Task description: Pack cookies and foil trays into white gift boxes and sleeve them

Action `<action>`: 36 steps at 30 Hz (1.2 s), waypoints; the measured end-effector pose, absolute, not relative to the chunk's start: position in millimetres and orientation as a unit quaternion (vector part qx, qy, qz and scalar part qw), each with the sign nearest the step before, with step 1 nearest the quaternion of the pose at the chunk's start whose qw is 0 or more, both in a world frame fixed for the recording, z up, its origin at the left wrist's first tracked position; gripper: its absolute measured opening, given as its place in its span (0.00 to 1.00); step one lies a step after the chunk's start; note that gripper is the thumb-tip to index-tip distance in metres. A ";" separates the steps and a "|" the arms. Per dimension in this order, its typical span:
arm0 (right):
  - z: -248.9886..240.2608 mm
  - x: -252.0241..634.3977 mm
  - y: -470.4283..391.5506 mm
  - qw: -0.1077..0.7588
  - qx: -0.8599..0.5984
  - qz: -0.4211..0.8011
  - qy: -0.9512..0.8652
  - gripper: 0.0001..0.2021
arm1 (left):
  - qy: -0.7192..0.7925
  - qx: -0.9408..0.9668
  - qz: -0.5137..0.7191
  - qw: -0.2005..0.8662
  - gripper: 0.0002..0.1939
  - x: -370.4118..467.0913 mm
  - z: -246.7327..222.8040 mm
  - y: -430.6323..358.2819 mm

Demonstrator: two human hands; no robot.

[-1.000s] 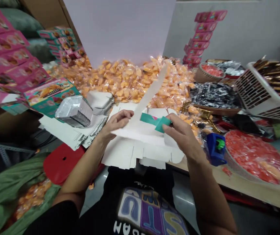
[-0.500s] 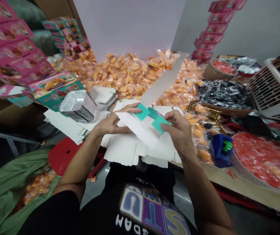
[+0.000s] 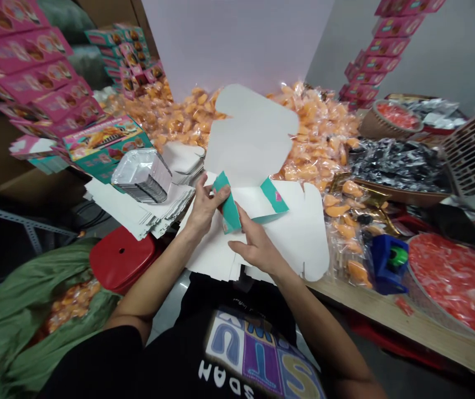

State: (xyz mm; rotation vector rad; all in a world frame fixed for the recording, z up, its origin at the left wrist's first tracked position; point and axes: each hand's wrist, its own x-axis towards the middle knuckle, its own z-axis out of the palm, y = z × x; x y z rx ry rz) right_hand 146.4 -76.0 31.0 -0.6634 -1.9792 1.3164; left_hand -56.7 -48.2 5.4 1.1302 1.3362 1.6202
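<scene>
A part-folded cardboard box (image 3: 252, 136), white inside and teal outside, rests on flat white box blanks (image 3: 210, 257). Its large notched lid rises at the back, and its near wall and right corner are bent up. My left hand (image 3: 205, 208) pinches the teal left side flap between thumb and fingers. Beside that flap, my right hand (image 3: 258, 246) touches its right edge with the index finger stretched out and the thumb apart. To the left of my hands, a stack of foil trays (image 3: 142, 174) sits on more flat blanks.
Bagged orange pieces (image 3: 183, 119) heap behind the box. Pink packed boxes (image 3: 50, 80) are stacked at left. A blue tape dispenser (image 3: 387, 263) and a basket of red packets (image 3: 457, 277) stand at right. A red stool (image 3: 123, 257) is below left.
The box has been turned and set down, its lid now standing up at the back. My left hand has shifted onto the left flap; my right hand has let go of the right-hand flap and moved left.
</scene>
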 end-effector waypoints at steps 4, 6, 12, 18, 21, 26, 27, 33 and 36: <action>15.1 141.7 -76.0 0.303 -0.291 0.527 -0.739 0.51 | 0.513 0.378 0.614 0.466 0.38 -41.6 7.3 -55.7; 9.5 141.8 -76.5 0.323 -0.308 0.532 -0.719 0.52 | 0.517 0.357 0.609 0.485 0.35 -35.2 10.2 -56.7; 25.6 189.8 -66.2 0.401 -0.381 0.365 -0.749 0.32 | 0.559 0.311 0.609 0.469 0.22 -44.6 11.9 -41.6; 31.4 233.9 -40.6 0.465 -0.454 0.343 -0.679 0.33 | 0.596 0.406 0.534 0.442 0.15 -49.5 8.8 -34.2; 29.3 224.5 -51.7 0.487 -0.430 0.386 -0.655 0.30 | 0.640 0.494 0.454 0.375 0.09 -47.6 8.7 -28.4; 31.7 215.9 -56.0 0.534 -0.455 0.338 -0.627 0.25 | 0.633 0.525 0.436 0.366 0.08 -49.5 10.9 -31.9; 31.1 218.1 -51.5 0.542 -0.460 0.332 -0.620 0.25 | 0.619 0.535 0.427 0.385 0.08 -49.8 11.8 -36.0; 27.5 221.8 -33.2 0.520 -0.498 0.321 -0.615 0.25 | 0.626 0.593 0.343 0.373 0.12 -53.7 17.5 -59.1; 31.7 215.9 -31.5 0.494 -0.523 0.321 -0.616 0.24 | 0.659 0.615 0.295 0.317 0.13 -62.2 11.1 -56.3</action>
